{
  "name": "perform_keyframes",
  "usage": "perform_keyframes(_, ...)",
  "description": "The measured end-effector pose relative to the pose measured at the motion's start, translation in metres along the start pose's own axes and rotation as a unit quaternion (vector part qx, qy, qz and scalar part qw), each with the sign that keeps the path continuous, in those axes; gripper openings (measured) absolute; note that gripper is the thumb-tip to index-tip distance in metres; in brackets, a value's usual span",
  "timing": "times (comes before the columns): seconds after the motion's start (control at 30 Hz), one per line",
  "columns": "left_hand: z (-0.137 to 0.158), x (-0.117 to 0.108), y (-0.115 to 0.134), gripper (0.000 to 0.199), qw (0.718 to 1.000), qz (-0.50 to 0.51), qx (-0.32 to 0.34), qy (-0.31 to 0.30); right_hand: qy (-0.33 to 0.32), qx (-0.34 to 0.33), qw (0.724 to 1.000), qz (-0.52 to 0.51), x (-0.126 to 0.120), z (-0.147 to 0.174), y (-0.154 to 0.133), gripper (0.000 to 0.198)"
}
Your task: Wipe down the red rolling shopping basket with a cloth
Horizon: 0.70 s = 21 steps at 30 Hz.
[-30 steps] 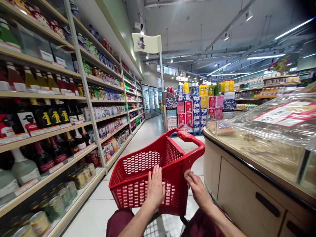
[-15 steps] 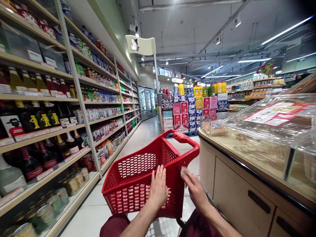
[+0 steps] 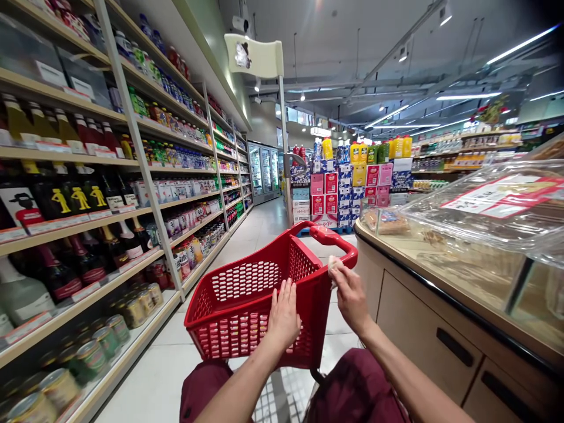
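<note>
A red plastic shopping cart basket (image 3: 233,294) with slotted walls stands in front of my knees. My left hand (image 3: 284,314) lies on the basket's near rim with its fingers stretched out flat. A crumpled whitish wipe (image 3: 333,265) is pinched in my right hand (image 3: 351,294). The wipe is at the basket's right end, just below the red push handle (image 3: 337,238). Whether it touches the plastic there I cannot tell.
Shelves of bottles and cans (image 3: 110,211) run along the left. A counter (image 3: 409,311) with clear lidded packs (image 3: 493,217) stands close on the right. Ahead are stacked drink cartons (image 3: 330,194), a post with a sign (image 3: 255,56), and glass-door fridges (image 3: 264,167).
My right hand has moved up along the basket's right end with the wipe, toward the handle. My left hand stays on the rim. The view has tilted slightly down.
</note>
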<state>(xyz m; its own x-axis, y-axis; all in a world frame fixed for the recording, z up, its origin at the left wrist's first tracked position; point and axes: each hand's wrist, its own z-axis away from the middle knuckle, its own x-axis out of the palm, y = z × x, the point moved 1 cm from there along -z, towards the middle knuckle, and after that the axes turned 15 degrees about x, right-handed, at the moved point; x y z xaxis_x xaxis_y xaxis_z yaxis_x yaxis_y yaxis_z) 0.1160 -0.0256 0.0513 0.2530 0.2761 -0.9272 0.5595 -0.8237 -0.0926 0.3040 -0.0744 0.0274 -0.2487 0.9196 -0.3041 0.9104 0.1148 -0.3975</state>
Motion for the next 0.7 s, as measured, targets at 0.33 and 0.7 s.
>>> perform_keyframes(0.33, 0.001, 0.000, -0.004, 0.075, 1.000, -0.004, -0.003, -0.017, -0.061, -0.026, 0.998, -0.007, 0.004, 0.019, 0.004, 0.045)
perform_keyframes(0.7, 0.004, 0.010, -0.010, 0.077, 1.000, -0.010, -0.002, -0.007, -0.036, -0.026, 0.999, -0.009, -0.006, 0.004, 0.011, 0.041)
